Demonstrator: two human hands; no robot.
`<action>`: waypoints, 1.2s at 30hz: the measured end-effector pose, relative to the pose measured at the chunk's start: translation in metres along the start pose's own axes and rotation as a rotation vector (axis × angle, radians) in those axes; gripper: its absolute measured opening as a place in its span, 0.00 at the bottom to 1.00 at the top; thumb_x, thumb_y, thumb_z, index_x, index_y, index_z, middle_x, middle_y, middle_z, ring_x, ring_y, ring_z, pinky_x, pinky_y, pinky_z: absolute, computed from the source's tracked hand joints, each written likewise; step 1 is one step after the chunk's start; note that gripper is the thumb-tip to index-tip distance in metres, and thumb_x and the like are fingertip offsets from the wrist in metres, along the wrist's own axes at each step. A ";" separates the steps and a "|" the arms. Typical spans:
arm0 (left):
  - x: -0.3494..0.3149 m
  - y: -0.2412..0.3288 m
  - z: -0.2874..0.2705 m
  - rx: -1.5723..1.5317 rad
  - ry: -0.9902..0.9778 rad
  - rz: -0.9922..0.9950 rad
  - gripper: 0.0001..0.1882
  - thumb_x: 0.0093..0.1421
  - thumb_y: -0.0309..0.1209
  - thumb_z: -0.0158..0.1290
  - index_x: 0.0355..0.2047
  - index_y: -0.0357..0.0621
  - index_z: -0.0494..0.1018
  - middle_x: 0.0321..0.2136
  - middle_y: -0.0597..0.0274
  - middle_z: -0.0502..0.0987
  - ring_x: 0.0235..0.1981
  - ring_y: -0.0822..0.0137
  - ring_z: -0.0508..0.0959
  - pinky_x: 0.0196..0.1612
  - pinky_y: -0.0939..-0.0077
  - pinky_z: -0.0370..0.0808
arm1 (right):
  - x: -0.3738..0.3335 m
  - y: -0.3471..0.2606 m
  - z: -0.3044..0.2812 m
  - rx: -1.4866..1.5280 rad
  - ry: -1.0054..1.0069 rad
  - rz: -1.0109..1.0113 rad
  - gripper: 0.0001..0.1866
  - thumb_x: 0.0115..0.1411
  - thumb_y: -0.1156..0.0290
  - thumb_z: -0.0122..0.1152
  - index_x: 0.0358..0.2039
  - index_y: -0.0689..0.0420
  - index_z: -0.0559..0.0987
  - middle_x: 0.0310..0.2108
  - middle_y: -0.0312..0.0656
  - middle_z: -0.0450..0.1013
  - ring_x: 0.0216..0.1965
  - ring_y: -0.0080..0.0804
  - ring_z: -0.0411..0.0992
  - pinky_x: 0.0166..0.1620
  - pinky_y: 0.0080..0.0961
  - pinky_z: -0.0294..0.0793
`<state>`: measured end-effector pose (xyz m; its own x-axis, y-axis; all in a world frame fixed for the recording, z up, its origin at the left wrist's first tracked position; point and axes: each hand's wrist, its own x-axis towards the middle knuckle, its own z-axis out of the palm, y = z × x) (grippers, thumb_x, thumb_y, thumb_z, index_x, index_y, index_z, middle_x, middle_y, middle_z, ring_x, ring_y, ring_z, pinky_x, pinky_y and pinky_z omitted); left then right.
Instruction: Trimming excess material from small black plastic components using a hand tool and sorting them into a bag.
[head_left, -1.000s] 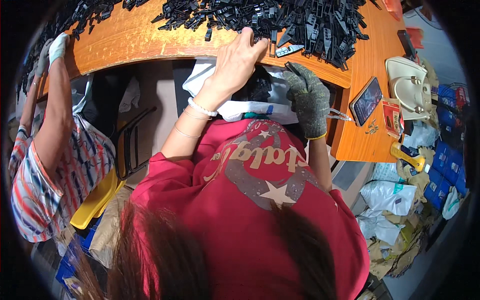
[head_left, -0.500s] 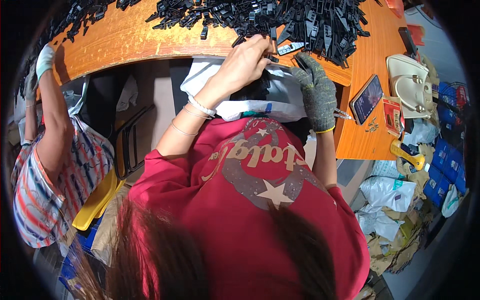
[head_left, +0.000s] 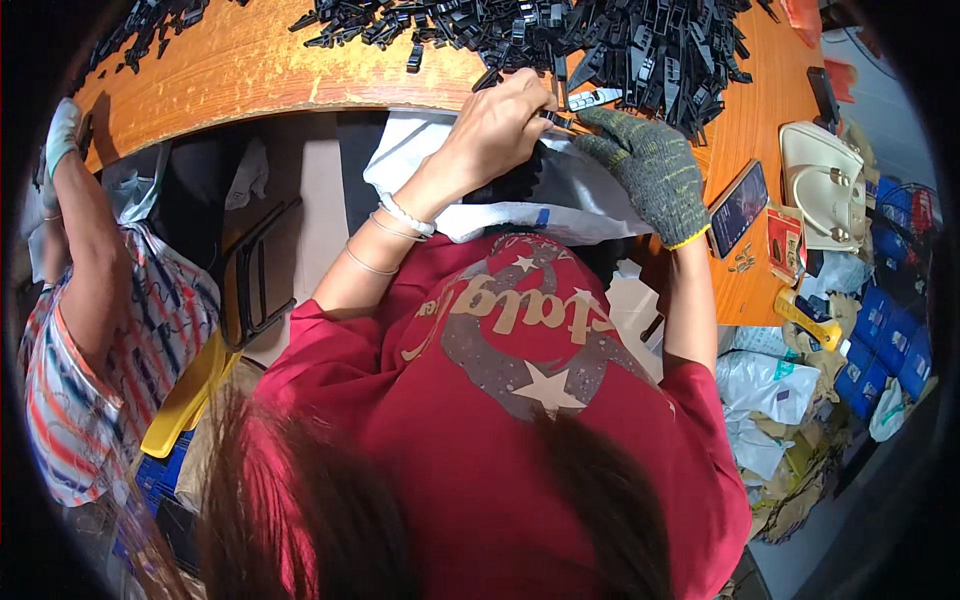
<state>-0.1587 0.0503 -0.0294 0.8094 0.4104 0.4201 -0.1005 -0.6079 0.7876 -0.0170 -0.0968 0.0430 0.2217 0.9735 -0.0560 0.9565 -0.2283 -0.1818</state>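
My bare left hand [head_left: 500, 130] is closed at the table's front edge, thumb and fingers pinching a small black plastic part [head_left: 556, 119] that sticks out to the right. My right hand [head_left: 655, 175], in a dark grey knitted glove with a yellow cuff, is just beside it. Its curled fingertips meet the right end of that part; whatever lies between them is hidden. Beyond both hands spreads a heap of black plastic parts [head_left: 640, 60]. A pale grey strip-like piece [head_left: 594, 98] lies at its near edge. Below the hands, an open white bag [head_left: 590, 195] hangs over my lap with dark contents.
On the orange wooden table [head_left: 250, 75] at right are a phone [head_left: 738, 208], small brass-coloured pieces [head_left: 742, 258], a red packet [head_left: 786, 243] and a cream handbag [head_left: 825, 185]. Blue boxes [head_left: 880, 340] and plastic bags [head_left: 765, 385] stand beyond. A gloved co-worker [head_left: 100, 320] is at left.
My gloved right hand has moved in from the right and turned, bringing its fingertips against the part in my left hand. The left hand stays in nearly the same place.
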 end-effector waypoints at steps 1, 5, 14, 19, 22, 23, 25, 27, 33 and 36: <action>0.000 0.000 0.000 -0.010 0.008 0.005 0.08 0.51 0.21 0.57 0.32 0.36 0.71 0.24 0.54 0.69 0.26 0.56 0.73 0.31 0.70 0.70 | 0.002 -0.001 -0.003 0.038 -0.023 0.020 0.21 0.56 0.51 0.55 0.46 0.49 0.78 0.38 0.44 0.77 0.35 0.43 0.75 0.40 0.36 0.73; 0.000 -0.001 0.000 -0.015 0.020 0.028 0.08 0.50 0.20 0.57 0.31 0.35 0.71 0.24 0.54 0.69 0.26 0.56 0.73 0.31 0.69 0.70 | 0.010 -0.010 -0.018 0.028 -0.113 0.085 0.18 0.57 0.57 0.58 0.45 0.50 0.79 0.37 0.45 0.77 0.36 0.45 0.75 0.40 0.34 0.73; -0.001 -0.001 0.000 -0.046 0.014 0.016 0.05 0.52 0.20 0.53 0.30 0.36 0.70 0.25 0.53 0.68 0.27 0.53 0.72 0.32 0.66 0.69 | 0.019 -0.015 -0.027 0.056 -0.178 0.094 0.17 0.56 0.59 0.58 0.45 0.50 0.79 0.37 0.46 0.77 0.37 0.46 0.75 0.40 0.36 0.73; -0.001 0.001 -0.003 -0.049 0.002 0.002 0.05 0.51 0.21 0.54 0.29 0.36 0.70 0.25 0.53 0.68 0.27 0.53 0.72 0.32 0.65 0.69 | 0.022 -0.011 -0.025 0.009 -0.183 0.049 0.16 0.56 0.59 0.58 0.44 0.50 0.79 0.36 0.46 0.77 0.36 0.46 0.74 0.40 0.37 0.72; 0.000 0.004 -0.002 -0.049 0.030 0.009 0.06 0.50 0.21 0.54 0.30 0.36 0.70 0.25 0.53 0.69 0.27 0.52 0.72 0.31 0.65 0.69 | 0.019 -0.010 -0.024 -0.010 -0.164 0.048 0.16 0.56 0.59 0.58 0.43 0.50 0.79 0.35 0.46 0.76 0.37 0.46 0.74 0.40 0.38 0.72; 0.000 0.003 -0.002 -0.044 0.016 0.001 0.07 0.50 0.21 0.55 0.31 0.37 0.70 0.25 0.53 0.69 0.27 0.52 0.72 0.31 0.64 0.70 | 0.020 -0.009 -0.024 -0.009 -0.165 0.053 0.16 0.56 0.59 0.58 0.43 0.50 0.79 0.35 0.46 0.76 0.37 0.46 0.74 0.40 0.38 0.72; 0.002 0.003 0.000 -0.048 -0.009 0.002 0.07 0.50 0.22 0.55 0.31 0.38 0.71 0.26 0.53 0.69 0.28 0.51 0.72 0.32 0.64 0.70 | 0.025 -0.011 -0.026 -0.070 -0.210 0.029 0.14 0.56 0.60 0.58 0.41 0.51 0.80 0.35 0.46 0.76 0.38 0.46 0.74 0.40 0.38 0.72; 0.003 0.000 0.003 -0.068 -0.045 -0.027 0.10 0.50 0.21 0.55 0.34 0.39 0.71 0.27 0.53 0.71 0.30 0.51 0.74 0.33 0.65 0.71 | 0.032 -0.027 -0.033 -0.098 -0.228 0.065 0.13 0.56 0.59 0.56 0.37 0.51 0.80 0.31 0.45 0.76 0.34 0.45 0.74 0.38 0.38 0.73; 0.005 0.014 0.006 -0.065 -0.127 -0.130 0.13 0.50 0.18 0.54 0.37 0.38 0.70 0.32 0.51 0.73 0.35 0.50 0.76 0.36 0.67 0.73 | 0.029 -0.025 -0.026 -0.292 -0.131 -0.065 0.07 0.50 0.65 0.58 0.25 0.53 0.80 0.19 0.44 0.74 0.22 0.39 0.76 0.20 0.36 0.72; 0.007 0.022 0.011 -0.083 -0.078 -0.092 0.13 0.50 0.17 0.53 0.37 0.36 0.70 0.34 0.49 0.72 0.35 0.49 0.76 0.37 0.65 0.73 | 0.028 -0.014 -0.016 -0.169 -0.123 -0.083 0.07 0.50 0.67 0.57 0.24 0.54 0.80 0.19 0.44 0.74 0.23 0.39 0.76 0.21 0.35 0.74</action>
<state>-0.1488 0.0319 -0.0141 0.8594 0.4058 0.3111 -0.0689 -0.5111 0.8568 -0.0212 -0.0666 0.0596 0.1256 0.9776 -0.1691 0.9910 -0.1315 -0.0240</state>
